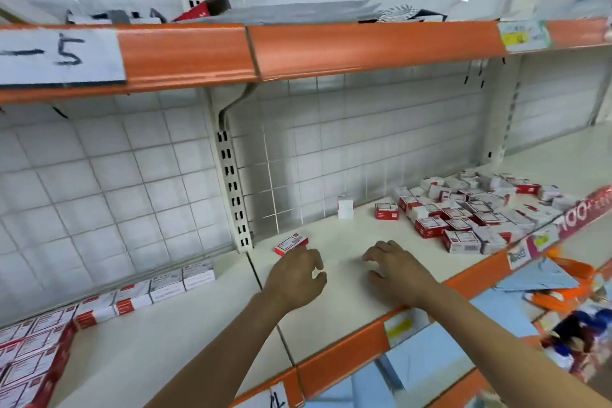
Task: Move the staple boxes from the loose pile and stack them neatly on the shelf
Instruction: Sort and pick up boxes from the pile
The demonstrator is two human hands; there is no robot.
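Note:
A loose pile of red-and-white staple boxes [477, 209] lies at the right of the white shelf [185, 334]. Stacked rows of the same boxes [99, 305] run along the left back of the shelf. One single box [291, 243] lies flat just beyond my left hand [294, 275], whose fingertips are close to it; I cannot tell whether they touch. My right hand [394, 270] hovers over the shelf with loosely curled fingers and holds nothing. Two more lone boxes, one upright [345, 207] and one flat [386, 210], stand near the back wall.
An orange-edged upper shelf [298, 50] overhangs the work area, carrying a paper sign [59, 56] with "-5". A slotted upright post [233, 189] divides the back wall. Below the shelf's orange front edge [347, 358] lie blue envelopes [427, 361] and orange items [563, 285].

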